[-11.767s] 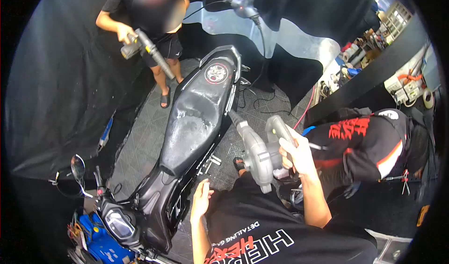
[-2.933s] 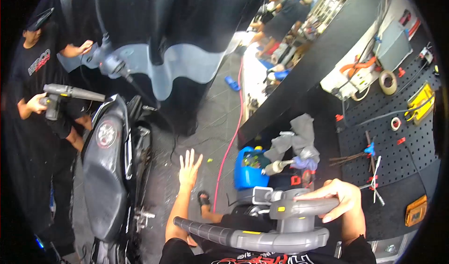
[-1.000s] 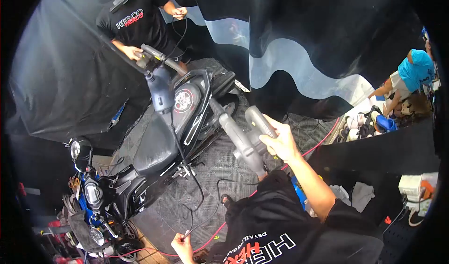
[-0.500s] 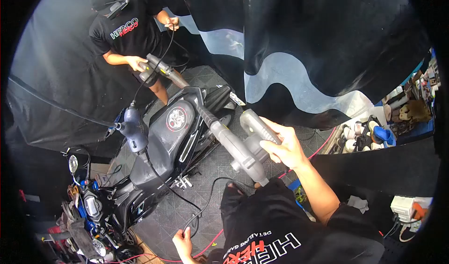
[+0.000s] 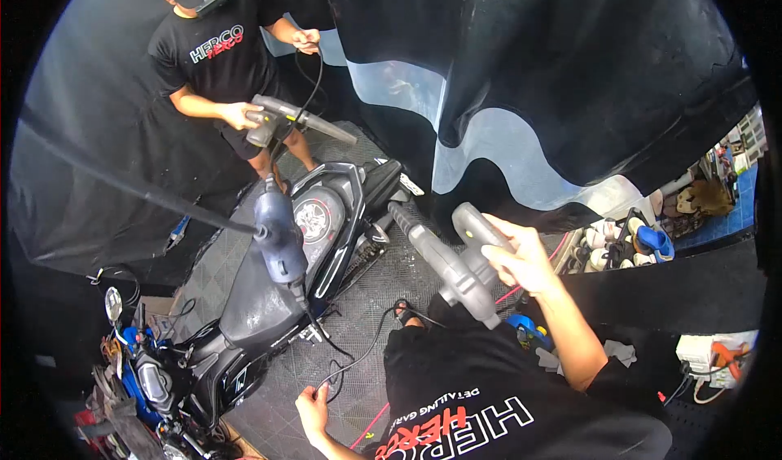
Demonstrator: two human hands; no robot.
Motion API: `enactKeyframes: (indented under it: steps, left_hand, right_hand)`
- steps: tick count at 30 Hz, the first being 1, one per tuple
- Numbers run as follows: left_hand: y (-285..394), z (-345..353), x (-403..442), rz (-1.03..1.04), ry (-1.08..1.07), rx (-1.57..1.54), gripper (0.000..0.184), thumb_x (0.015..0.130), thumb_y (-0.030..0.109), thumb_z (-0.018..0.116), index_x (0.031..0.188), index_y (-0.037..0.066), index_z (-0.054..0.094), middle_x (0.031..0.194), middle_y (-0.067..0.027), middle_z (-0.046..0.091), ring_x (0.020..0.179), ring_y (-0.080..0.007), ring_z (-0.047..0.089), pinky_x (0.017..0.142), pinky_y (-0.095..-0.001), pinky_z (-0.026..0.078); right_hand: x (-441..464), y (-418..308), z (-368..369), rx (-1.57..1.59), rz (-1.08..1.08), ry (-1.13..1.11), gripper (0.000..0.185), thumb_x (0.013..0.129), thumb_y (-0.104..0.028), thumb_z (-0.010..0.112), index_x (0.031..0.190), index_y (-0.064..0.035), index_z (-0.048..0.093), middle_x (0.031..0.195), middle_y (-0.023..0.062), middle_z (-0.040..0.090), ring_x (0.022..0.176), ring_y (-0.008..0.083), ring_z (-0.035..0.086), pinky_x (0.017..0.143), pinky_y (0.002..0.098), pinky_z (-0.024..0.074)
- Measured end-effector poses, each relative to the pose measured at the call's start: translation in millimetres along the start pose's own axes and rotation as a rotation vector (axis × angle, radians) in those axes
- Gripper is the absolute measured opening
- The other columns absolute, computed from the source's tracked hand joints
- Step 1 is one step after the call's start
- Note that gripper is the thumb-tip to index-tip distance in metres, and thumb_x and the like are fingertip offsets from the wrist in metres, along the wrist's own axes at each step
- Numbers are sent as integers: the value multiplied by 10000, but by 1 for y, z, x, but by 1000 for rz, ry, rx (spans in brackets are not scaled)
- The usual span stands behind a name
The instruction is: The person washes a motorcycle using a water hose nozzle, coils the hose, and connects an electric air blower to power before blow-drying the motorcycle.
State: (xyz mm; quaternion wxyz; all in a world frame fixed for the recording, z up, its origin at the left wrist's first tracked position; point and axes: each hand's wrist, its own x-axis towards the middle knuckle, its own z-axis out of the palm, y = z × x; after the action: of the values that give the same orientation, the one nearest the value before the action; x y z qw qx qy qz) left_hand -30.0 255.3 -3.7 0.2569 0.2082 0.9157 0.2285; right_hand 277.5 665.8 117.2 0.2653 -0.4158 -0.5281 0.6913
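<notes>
My right hand is wrapped round the handle of a grey handheld blower, whose nozzle points up and left toward the motorcycle's tail. My left hand is low in the view, its thumb and fingers closed on the blower's black power cord. Between the hands and a co-worker stands a black motorcycle, with a round emblem on its seat and wet-looking patches. Across it the co-worker's hand holds a similar blower, and their other hand holds its cord.
A blue-grey power connector hangs on a thick cable over the motorcycle. Black curtains enclose the area. Shoes fill a rack at right, near a white power outlet box. Another motorcycle stands lower left, and cords cross the tiled floor.
My blower has moved right and down, away from the motorcycle's tail. The co-worker's blower has swung to point further right. The view has shifted, and the hanging connector appears further right.
</notes>
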Motion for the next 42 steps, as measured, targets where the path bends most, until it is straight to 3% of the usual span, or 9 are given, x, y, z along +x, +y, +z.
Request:
enactKeyframes:
  steps: [3,6,10,15,22,27,33,36,42]
  left_hand:
    - [16,-8,21,25,-21,89,422,882,226,772,708,-70,526,555,-154,474,545,-179,393,527,-429,369]
    - [33,-17,28,22,1,133,418,885,223,769,711,-72,529,560,-173,504,532,-187,407,533,-433,387]
    - [44,-13,35,-21,59,126,426,881,219,775,698,-66,517,551,-154,479,531,-178,387,521,-429,370]
    - [60,14,17,-56,116,115,439,870,215,795,670,-36,495,545,-107,431,547,-159,347,492,-400,312]
    - [108,53,4,-154,68,127,443,853,230,813,671,-39,512,545,-96,446,555,-160,362,504,-406,332]
    - [136,66,-7,-233,16,168,329,896,233,771,921,-92,728,739,-178,719,680,-106,537,683,-373,501]
    - [147,91,-29,-264,49,40,350,897,222,774,859,-114,686,643,-79,639,655,-100,486,623,-361,461]
    - [229,89,-39,-464,23,-67,342,903,206,769,850,-119,675,647,-63,610,666,-91,471,614,-342,446]
    - [181,112,-51,-374,36,-23,332,917,205,755,896,-123,711,690,-65,673,667,-92,494,615,-339,459]
  right_hand:
    - [31,26,18,-133,-91,58,596,937,-73,697,1496,-36,491,725,-19,573,464,21,439,407,210,366]
    - [66,37,2,67,41,-58,565,957,-92,676,1492,-48,500,682,-30,541,460,25,441,405,218,370]
    - [102,64,-2,171,61,89,533,974,-100,653,1489,-78,514,671,-44,509,455,28,418,394,211,352]
    - [131,58,-52,210,193,-97,537,976,-104,655,1495,-110,515,678,-48,501,466,20,400,393,207,343]
    - [171,90,-92,217,181,95,539,970,-72,659,1489,-91,516,656,-54,499,452,28,403,381,228,340]
    - [211,87,-146,272,292,-30,353,990,-129,627,1333,-47,601,640,-35,512,430,53,450,383,234,378]
    - [242,77,-170,260,356,-10,304,986,-141,623,1279,-60,630,653,-20,527,430,64,454,383,230,376]
    - [260,80,-191,317,365,-16,263,991,-164,604,1233,-69,644,681,-3,544,454,72,468,395,234,381]
    - [318,109,-211,503,565,90,306,979,-269,618,1227,-91,590,702,17,545,470,91,444,420,272,380]
